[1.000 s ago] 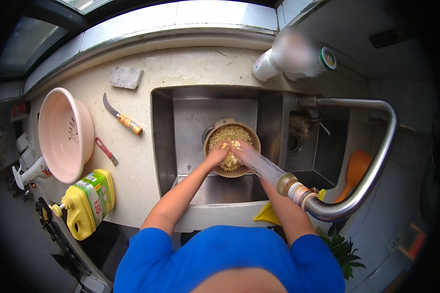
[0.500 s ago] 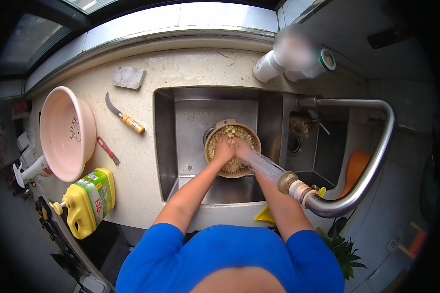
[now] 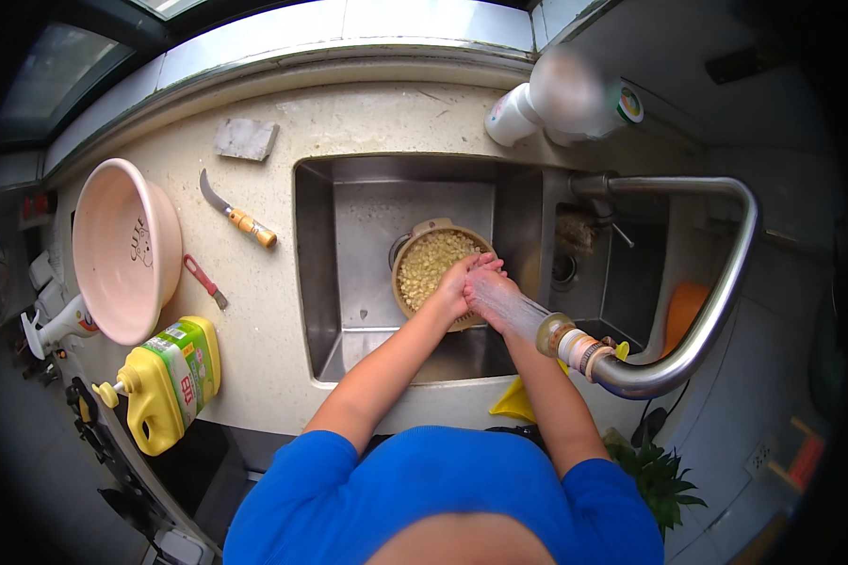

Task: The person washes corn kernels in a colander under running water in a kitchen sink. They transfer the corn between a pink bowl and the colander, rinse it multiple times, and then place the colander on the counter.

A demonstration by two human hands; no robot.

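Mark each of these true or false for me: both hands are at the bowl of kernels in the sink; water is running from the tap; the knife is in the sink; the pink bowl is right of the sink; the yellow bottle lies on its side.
1. Both hands, left hand and right hand, are at the bowl of kernels in the sink. True.
2. Water runs from the tap. True, the stream lands on the hands.
3. The knife is in the sink. False, it lies on the counter left of it.
4. The pink bowl is right of the sink. False, it is left.
5. The yellow bottle lies on its side. True.
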